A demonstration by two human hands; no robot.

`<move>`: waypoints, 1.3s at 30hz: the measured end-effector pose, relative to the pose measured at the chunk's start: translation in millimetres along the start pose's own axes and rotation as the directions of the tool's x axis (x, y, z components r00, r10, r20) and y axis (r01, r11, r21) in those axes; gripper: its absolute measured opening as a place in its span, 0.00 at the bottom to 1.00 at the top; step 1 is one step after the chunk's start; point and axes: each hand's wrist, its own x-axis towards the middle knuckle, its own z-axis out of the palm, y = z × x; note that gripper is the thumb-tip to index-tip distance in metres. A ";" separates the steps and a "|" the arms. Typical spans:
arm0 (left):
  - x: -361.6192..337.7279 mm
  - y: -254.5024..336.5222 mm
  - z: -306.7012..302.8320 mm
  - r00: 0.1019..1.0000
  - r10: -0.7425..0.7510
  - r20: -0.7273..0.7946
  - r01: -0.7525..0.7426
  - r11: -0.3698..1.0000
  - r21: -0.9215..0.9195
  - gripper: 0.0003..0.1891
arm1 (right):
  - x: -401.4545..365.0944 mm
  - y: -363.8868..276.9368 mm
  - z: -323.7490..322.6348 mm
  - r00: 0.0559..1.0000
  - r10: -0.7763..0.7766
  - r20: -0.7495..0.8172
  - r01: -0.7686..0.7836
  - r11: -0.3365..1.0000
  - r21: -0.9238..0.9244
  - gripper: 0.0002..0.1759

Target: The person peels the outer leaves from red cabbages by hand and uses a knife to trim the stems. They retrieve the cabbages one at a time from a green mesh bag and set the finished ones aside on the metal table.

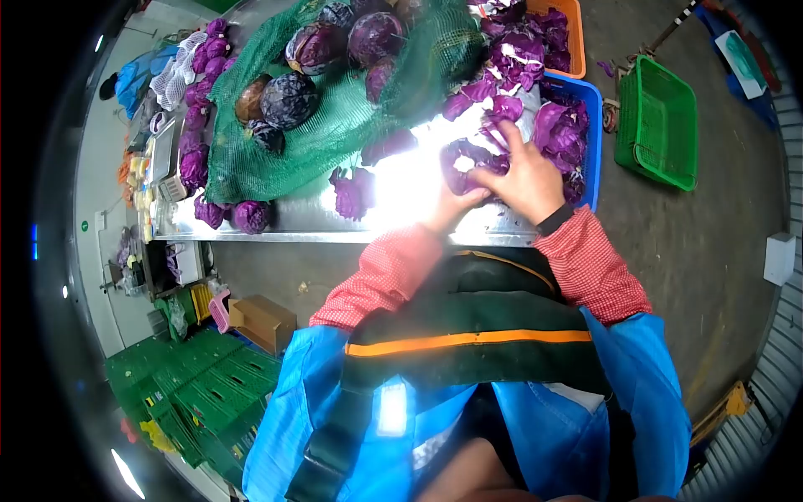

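Both of my hands are on a red cabbage (462,161) over the steel table, and strong glare washes out part of it. My left hand (456,203) is closed around its near-left side, with some fingers hidden. My right hand (529,177) grips it from the right, thumb and fingers bent over the top. Loose purple leaves (502,63) lie heaped just beyond, and a torn leaf piece (353,192) rests to the left. Further left, a green mesh sack (251,171) lies spread with several whole red cabbages (289,100) on it.
A blue crate (592,138) and an orange crate (574,33) of purple leaves stand at the table's right. A green basket (657,125) is on the floor. Trimmed cabbages (194,167) line the table's left edge. Green crates (201,393) and a cardboard box (263,322) sit lower left.
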 end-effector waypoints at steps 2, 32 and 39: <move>1.3 -6.5 -5.6 0.999 0.026 0.030 -0.024 0.997 -0.079 0.48 | -1.6 14.2 22.7 0.997 -0.067 0.026 0.065 0.996 0.055 0.42; 21.6 -28.3 -107.2 0.969 0.068 0.236 -0.182 0.843 0.506 0.47 | 7.1 -31.9 85.5 0.989 0.119 -0.092 -0.078 0.928 0.365 0.33; 25.9 -17.3 -107.1 0.972 0.035 0.230 -0.158 0.827 0.540 0.46 | -3.8 -30.8 93.0 0.919 -0.138 -0.369 0.104 0.988 -0.111 0.16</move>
